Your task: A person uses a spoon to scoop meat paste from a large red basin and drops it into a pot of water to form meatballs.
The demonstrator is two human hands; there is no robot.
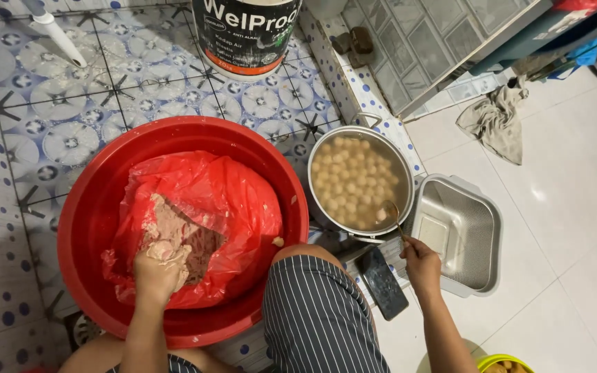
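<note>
My left hand (161, 269) is pressed into a pinkish meat paste (174, 231) that lies in a red plastic bag (222, 200) inside a big red basin (98, 200); the fingers are closed around a lump of paste. My right hand (421, 261) holds a spoon (391, 211) by its handle, with the bowl dipped at the near edge of a metal pot (361, 178). The pot is full of pale round balls floating in cloudy water.
A square metal strainer basket (461, 231) stands right of the pot. A dark phone (384, 283) lies on the floor by my striped-shorts knee (316, 311). A large paint bucket (247, 34), a white pipe (55, 31) and a crumpled cloth (497, 121) lie farther off.
</note>
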